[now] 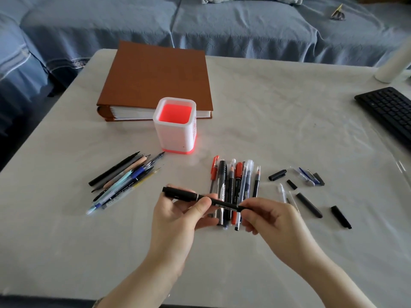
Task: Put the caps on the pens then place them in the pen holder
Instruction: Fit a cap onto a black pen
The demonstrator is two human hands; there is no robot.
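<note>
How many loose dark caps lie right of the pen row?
4. Top-left cap nearest the pens, short cap just below, long cap nearer the person, rightmost cap alone. A grey piece by the blue caps may be a fifth.

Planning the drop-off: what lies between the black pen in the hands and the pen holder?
Head view: only bare table between the black pen and the pen holder.

1 pen holder [173, 134], 1 binder [155, 74], 1 keyboard [387, 112], 2 pen piles [124, 181] [233, 187], 1 held pen [182, 193].
</note>
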